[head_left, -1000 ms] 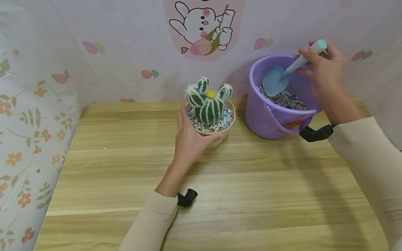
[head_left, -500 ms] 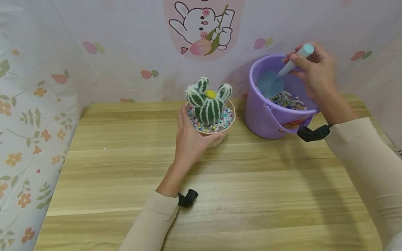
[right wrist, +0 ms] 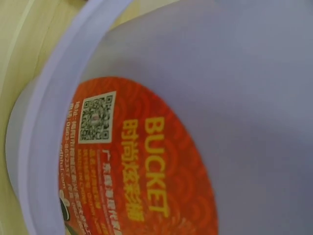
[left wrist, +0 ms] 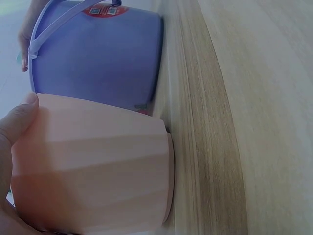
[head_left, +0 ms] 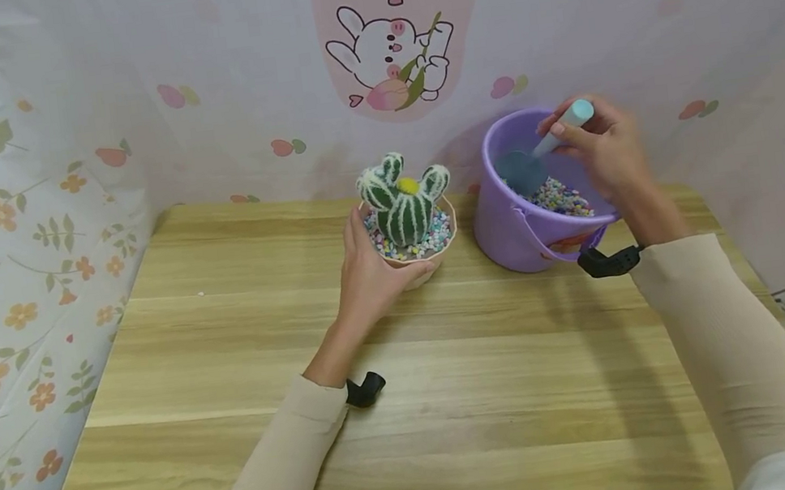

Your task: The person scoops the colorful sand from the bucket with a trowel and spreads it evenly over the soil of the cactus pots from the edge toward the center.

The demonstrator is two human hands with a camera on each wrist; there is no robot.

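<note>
Two hands at one wooden table point(head_left: 460, 433): the left hand point(head_left: 369, 276) curls thumb and fingers round the side of one flowerpot point(head_left: 435, 266), which stands upright near the far edge and bears one fuzzy cactus point(head_left: 406, 220) with one yellow tuft point(head_left: 408, 186). The right hand point(head_left: 609, 153) pinches the handle of one blue hand shovel point(head_left: 546, 145), its blade inside one purple bucket point(head_left: 517, 231), just right of the flowerpot, beside multicoloured pebbles point(head_left: 563, 198) too numerous to count.

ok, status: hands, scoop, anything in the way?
Left hand gripping pot. Right hand gripping scoop. Scoop head-down in bucket; can't tell if touching beads. Bucket wall between scoop and pot.
</note>
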